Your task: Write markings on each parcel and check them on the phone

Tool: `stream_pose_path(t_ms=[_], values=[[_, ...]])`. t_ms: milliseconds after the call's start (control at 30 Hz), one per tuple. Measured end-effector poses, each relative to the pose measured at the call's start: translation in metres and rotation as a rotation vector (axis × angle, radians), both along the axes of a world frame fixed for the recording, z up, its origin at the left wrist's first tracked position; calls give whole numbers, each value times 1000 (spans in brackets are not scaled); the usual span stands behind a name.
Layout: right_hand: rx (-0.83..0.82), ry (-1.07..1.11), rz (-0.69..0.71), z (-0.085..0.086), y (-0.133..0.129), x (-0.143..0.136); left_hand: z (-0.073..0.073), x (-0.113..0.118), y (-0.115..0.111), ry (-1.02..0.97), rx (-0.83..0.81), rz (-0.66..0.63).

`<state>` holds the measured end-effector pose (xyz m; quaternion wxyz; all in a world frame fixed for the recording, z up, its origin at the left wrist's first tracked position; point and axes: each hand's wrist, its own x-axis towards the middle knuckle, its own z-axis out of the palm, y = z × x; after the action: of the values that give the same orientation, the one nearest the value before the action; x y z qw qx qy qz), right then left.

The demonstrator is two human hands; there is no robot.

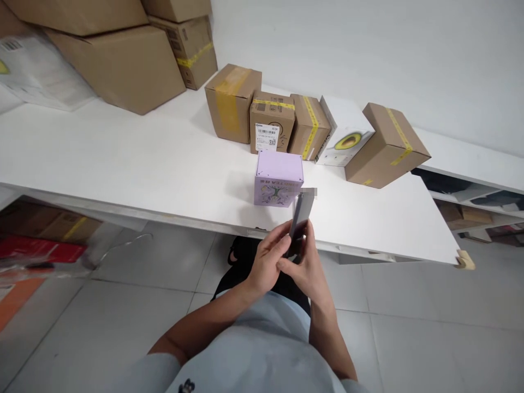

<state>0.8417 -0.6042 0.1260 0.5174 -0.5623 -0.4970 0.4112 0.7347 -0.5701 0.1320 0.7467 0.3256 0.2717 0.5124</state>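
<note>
Both my hands are closed around a dark, slim phone (302,215), tilted upright just over the table's front edge. My left hand (268,259) grips its left side, thumb against the lower part. On the other side, my right hand (305,267) wraps the lower right, its thumb reaching across toward the left one. A blurred patch covers the phone's top end, and its screen cannot be made out. Right behind it, a lilac box (278,180) with a printed tree stands on the white table (164,158); neither hand touches the box.
Several taped cardboard boxes (233,103) and a white avocado-print box (347,134) line the table's back. Larger cartons (123,68) are stacked at the left. Shelves (466,199) stand at the right. Under the table's left end lie a red package (41,249) and other goods.
</note>
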Motion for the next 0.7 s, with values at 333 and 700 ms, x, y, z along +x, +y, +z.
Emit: stream_pose_path(t_ms=[333, 700], values=[[-230, -222, -505, -14, 5, 68, 0, -15, 10, 509, 493, -85], [-622, -867, -689, -14, 40, 174, -8, -27, 20, 594, 669, 161]])
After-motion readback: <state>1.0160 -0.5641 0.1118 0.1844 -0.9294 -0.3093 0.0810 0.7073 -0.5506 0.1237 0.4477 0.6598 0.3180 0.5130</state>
